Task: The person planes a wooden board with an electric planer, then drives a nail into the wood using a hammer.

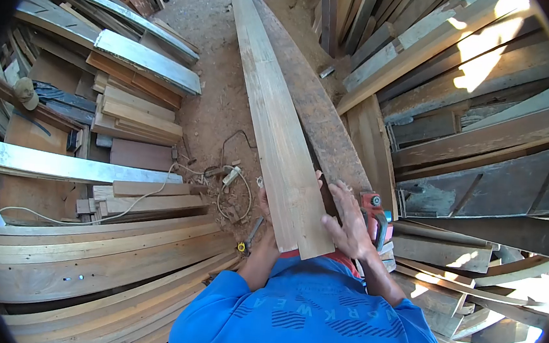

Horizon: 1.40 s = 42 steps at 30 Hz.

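The long plank (278, 113) extends from me toward 11 o'clock. My right fingers (341, 199) are apart at its 3-o'clock edge; my left fingers' (264, 200) closure I cannot tell. Handling appears under way; placement appears unfinished.

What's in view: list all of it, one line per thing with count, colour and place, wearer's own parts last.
Long board: 1, perhaps two edge to edge, pale brown, centre
Rough plank: 1, darker brown, right of the board
Power tool: 1, red and dark, beside the right hand
Socket block: 1, whitish, on the ground, left of the board
Left timber stacks: many pieces, brown and whitish
Right timber stacks: many pieces, brown and grey
Shirt: 1, blue, bottom
Left hand: 1, bare, mostly hidden at the board's left edge
Right hand: 1, bare, at the board's right edge
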{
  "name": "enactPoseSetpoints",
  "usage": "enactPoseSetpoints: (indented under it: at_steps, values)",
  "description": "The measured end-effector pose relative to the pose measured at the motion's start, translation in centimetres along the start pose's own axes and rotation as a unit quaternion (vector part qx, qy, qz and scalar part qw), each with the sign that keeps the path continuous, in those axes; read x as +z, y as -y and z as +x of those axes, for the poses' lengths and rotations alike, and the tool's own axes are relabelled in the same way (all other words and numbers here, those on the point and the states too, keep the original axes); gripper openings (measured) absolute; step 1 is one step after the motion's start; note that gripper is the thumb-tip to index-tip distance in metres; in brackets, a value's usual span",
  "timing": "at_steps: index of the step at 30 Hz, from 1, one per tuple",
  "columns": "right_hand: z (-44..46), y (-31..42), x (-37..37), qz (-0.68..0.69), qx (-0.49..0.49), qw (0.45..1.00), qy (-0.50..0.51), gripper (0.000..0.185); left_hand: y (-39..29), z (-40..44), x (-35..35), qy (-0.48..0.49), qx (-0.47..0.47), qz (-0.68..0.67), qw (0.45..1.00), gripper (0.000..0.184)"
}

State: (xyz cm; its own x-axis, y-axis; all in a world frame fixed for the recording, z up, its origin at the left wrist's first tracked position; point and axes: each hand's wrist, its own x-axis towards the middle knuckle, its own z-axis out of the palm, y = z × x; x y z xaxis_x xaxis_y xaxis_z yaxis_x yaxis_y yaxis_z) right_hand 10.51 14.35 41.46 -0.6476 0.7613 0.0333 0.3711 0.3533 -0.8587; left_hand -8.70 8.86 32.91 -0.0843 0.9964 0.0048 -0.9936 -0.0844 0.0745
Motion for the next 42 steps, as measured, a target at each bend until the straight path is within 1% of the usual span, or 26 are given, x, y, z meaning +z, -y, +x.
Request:
enactPoseSetpoints:
  at_steps: [1,2,3,4,6,9,10,13,14,17,20,22,25,28,29,31,32,34,35,36,38,40,42]
  values:
    - [0.4,-3.5,2.0,0.124,0.091,0.987,0.052,0.082,-0.1,-0.1,-1.0,-0.004,0.013,0.016,1.0,0.111]
    - [0.7,-6.6,3.8,0.246,0.181,0.947,0.101,0.08,-0.2,-0.2,-2.1,-0.008,0.026,0.033,0.999,0.108]
    - [0.6,-7.4,4.8,0.361,0.269,0.88,0.147,0.078,-0.2,-0.8,-3.0,-0.015,0.039,0.049,0.998,0.106]
    - [-0.1,-8.0,5.8,0.434,0.319,0.831,0.139,0.076,-0.3,-1.7,-3.8,-0.085,0.03,0.071,0.993,0.101]
    - [-1.0,-8.6,7.8,0.563,0.404,0.712,0.115,0.072,-1.3,-3.6,-5.1,-0.218,0.012,0.116,0.969,0.091]
    - [-1.7,-13.0,10.4,0.474,0.411,0.765,0.148,0.066,-2.2,-4.6,-7.6,-0.219,-0.037,0.268,0.937,0.086]
    - [-1.8,-14.0,11.3,0.472,0.4,0.774,0.132,0.058,-2.1,-4.3,-9.0,-0.26,-0.04,0.299,0.917,0.081]
    - [-2.0,-16.1,12.3,0.456,0.425,0.772,0.123,0.054,-0.2,-3.5,-13.8,-0.385,-0.051,0.387,0.836,0.066]
    - [-1.7,-16.5,12.2,0.458,0.416,0.777,0.115,0.052,-0.3,-3.1,-15.1,-0.393,-0.073,0.354,0.845,0.058]
    - [-1.9,-16.9,11.8,0.456,0.404,0.786,0.103,0.05,0.4,-2.4,-15.5,-0.386,-0.089,0.367,0.842,0.058]
    - [-1.3,-15.6,10.2,0.437,0.395,0.802,0.097,0.052,1.3,-1.8,-15.2,-0.368,-0.067,0.359,0.855,0.058]
    - [-1.1,-14.6,9.8,0.427,0.383,0.815,0.087,0.05,1.5,-1.5,-14.6,-0.36,-0.071,0.346,0.864,0.059]
    - [-1.2,-15.5,10.1,0.394,0.403,0.823,0.076,0.046,1.5,-1.2,-14.7,-0.363,-0.078,0.341,0.864,0.06]
    - [-1.2,-14.9,10.3,0.3,0.389,0.869,0.049,0.045,1.9,-0.8,-16.3,-0.378,-0.071,0.371,0.845,0.063]
    - [-1.2,-14.8,10.3,0.242,0.37,0.895,0.053,0.047,2.0,-0.6,-17.0,-0.384,-0.067,0.386,0.836,0.065]
    - [-1.2,-14.1,10.2,0.123,0.329,0.934,0.059,0.051,1.8,0.6,-17.6,-0.378,-0.058,0.351,0.855,0.071]
    - [-1.3,-13.6,10.3,0.033,0.317,0.945,0.068,0.053,1.8,1.3,-18.0,-0.375,-0.054,0.333,0.864,0.075]
    - [-0.6,-10.3,10.1,-0.149,0.286,0.943,0.087,0.058,2.6,2.2,-17.7,-0.385,-0.057,0.253,0.886,0.086]
    - [-0.2,-9.3,10.0,-0.158,0.28,0.943,0.089,0.059,3.0,3.0,-17.6,-0.388,-0.059,0.213,0.895,0.093]
    - [0.0,-8.3,9.8,-0.167,0.277,0.942,0.093,0.059,3.7,3.4,-19.8,-0.374,-0.046,0.181,0.908,0.093]
    - [-0.3,-7.3,9.7,-0.178,0.258,0.943,0.107,0.059,3.5,2.9,-21.9,-0.337,-0.104,0.141,0.925,0.091]
    - [-0.5,-7.0,10.0,-0.174,0.216,0.957,0.084,0.06,3.7,2.8,-22.6,-0.338,-0.123,0.117,0.926,0.089]
    - [-0.4,-7.0,9.9,-0.175,0.186,0.964,0.074,0.063,3.6,2.6,-23.7,-0.269,-0.143,0.086,0.949,0.087]
